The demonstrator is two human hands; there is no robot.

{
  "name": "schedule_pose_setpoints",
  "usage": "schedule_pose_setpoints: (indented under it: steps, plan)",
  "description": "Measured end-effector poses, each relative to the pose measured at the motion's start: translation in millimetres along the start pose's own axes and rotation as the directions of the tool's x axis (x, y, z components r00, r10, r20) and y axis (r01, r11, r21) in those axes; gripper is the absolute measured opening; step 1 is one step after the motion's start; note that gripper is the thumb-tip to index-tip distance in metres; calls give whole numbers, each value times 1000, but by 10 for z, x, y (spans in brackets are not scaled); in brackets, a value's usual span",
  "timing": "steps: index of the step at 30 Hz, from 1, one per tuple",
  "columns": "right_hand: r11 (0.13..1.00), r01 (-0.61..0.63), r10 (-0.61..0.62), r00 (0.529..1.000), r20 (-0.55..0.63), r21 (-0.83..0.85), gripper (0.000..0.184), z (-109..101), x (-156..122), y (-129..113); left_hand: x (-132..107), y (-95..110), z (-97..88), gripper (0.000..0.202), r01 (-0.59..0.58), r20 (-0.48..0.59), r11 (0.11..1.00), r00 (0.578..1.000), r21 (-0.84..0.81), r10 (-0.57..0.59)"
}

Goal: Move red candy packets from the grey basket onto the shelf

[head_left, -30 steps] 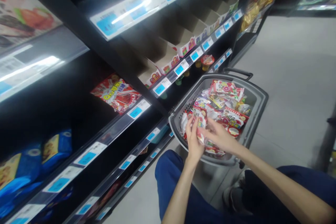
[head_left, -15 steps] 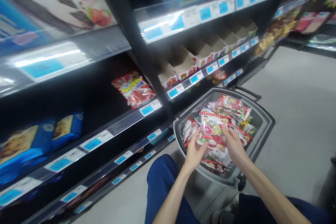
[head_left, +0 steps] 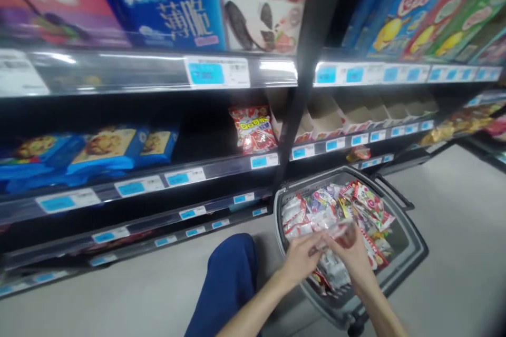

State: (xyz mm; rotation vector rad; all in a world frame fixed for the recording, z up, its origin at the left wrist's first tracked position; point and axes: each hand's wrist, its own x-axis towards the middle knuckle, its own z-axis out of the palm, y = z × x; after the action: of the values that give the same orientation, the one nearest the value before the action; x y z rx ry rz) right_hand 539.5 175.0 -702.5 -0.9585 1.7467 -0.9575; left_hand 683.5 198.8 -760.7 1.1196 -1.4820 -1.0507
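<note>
Over a grey shopping basket (head_left: pixel 411 242) on the floor, my left hand (head_left: pixel 302 258) and my right hand (head_left: pixel 353 255) meet on one small candy bag (head_left: pixel 346 236). The bag is tilted and partly hidden by my fingers, and its print is blurred. Both hands are closed on its edges, thumbs toward each other. Beneath them the basket holds many candy bags in red, white and purple, among them a red and white bag (head_left: pixel 371 202) at the far side. Some bags lie with their silvery backs up, such as the one (head_left: pixel 334 268) below my hands.
Shelves with price tags run along the left and back. A red gummy bag (head_left: pixel 254 129) lies on the middle shelf, near blue cookie packs (head_left: pixel 106 150). Right of the black post (head_left: pixel 316 21) stand open cardboard display boxes (head_left: pixel 326 116). My blue-trousered knee (head_left: pixel 233 263) is left of the basket.
The view has turned left and levelled. The candy bag, earlier held flat with its printed front showing, is now tilted, and my hands have come closer together.
</note>
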Motion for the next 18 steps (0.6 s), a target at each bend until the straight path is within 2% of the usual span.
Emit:
schedule_pose_setpoints:
  steps: [3, 5, 7, 11, 18]
  plan:
    - [1000, 7, -5, 996, 91, -23, 81, -52, 36, -135, -34, -41, 7, 69, -12, 57, 999, 998, -36, 14]
    - [997, 51, -41, 988, 150, -59, 62, -87, 76, -216, -40, -51, -4, 69, 19, 33, 992, 999, -123, -15]
    - [988, 73, -49, 985, 167, -138, 51, -110, 110, -286, -34, -43, -26, 62, 40, -19, 977, 999, -210, -45]
    - [974, 27, 12, 985, 173, -225, 47, -78, 135, -402, -15, -28, -69, 54, 14, -111, 957, 993, -291, -48]
    - [968, 79, -4, 954, 301, -240, 51, -35, 153, -680, -9, -21, -101, 54, 94, -106, 933, 985, -349, -139]
